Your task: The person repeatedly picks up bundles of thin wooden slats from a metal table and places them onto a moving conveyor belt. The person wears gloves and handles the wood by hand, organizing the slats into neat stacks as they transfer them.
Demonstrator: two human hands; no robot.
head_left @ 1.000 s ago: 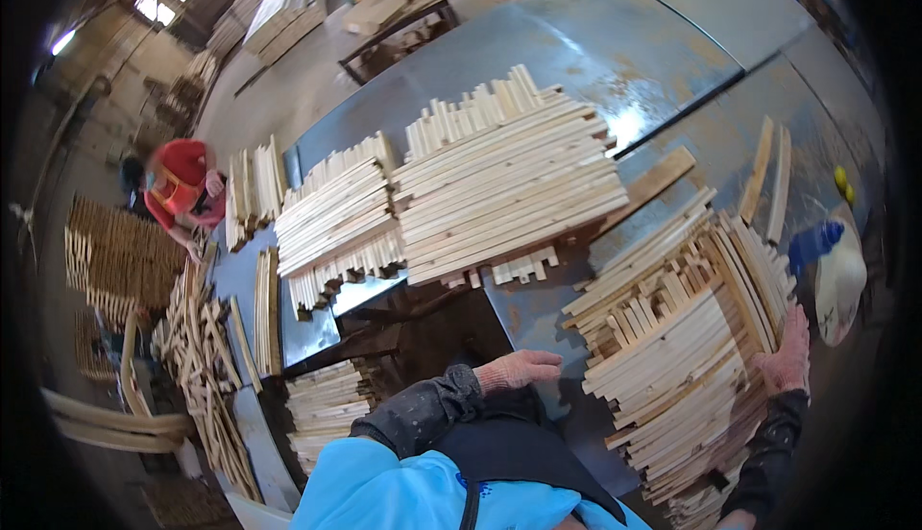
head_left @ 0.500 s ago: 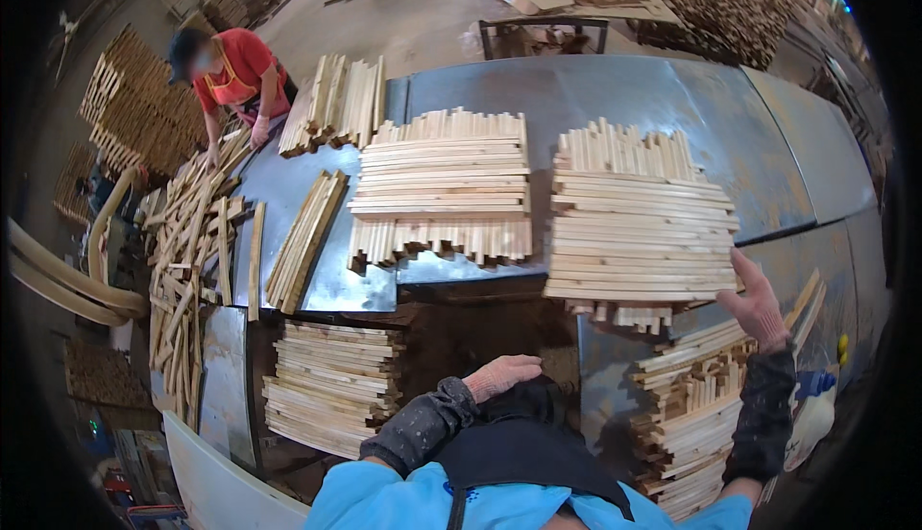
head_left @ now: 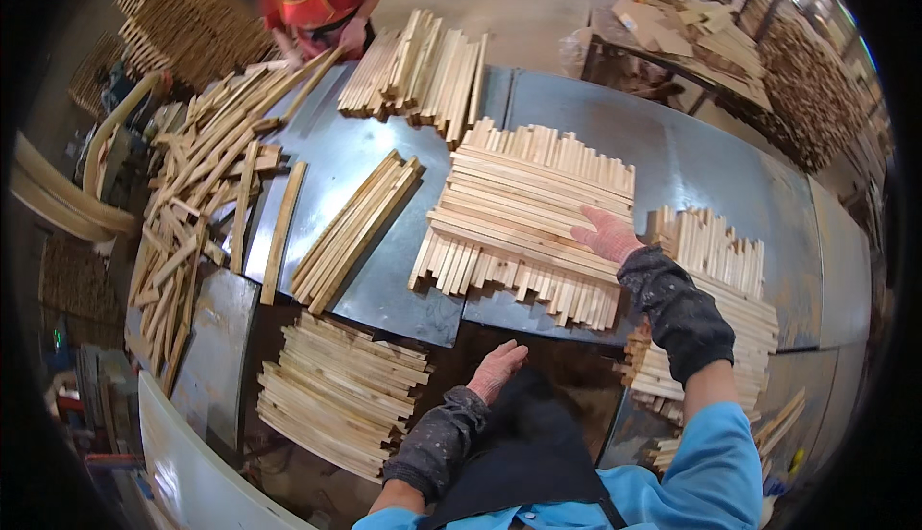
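Observation:
My right hand point(head_left: 607, 234), in a pinkish work glove, reaches over the right side of a stack of wooden strips point(head_left: 523, 194) in the middle of the metal table. Its fingers are stretched out, and whether they press on the wood I cannot tell. This stack has strips laid crosswise over lengthwise ones. My left hand point(head_left: 497, 373), gloved the same way, hovers before my dark apron with its fingers loosely extended and nothing in it. To its left lies a lower pile of wooden strips point(head_left: 336, 386). Beneath my right forearm, another crosswise stack of strips point(head_left: 735, 314) is partly hidden.
A slanting bundle of strips point(head_left: 357, 232) and a single strip point(head_left: 284, 232) lie on the metal table point(head_left: 413, 290). Loose strips point(head_left: 206, 180) heap at the left. A person in red point(head_left: 322, 2) handles strips beyond, near another bundle point(head_left: 418, 74). A pale curved panel point(head_left: 202, 463) stands front left.
My right hand has moved left from the right-hand stack to above the middle one. The view has turned, shifting the stacks rightward. My left hand stays near the apron.

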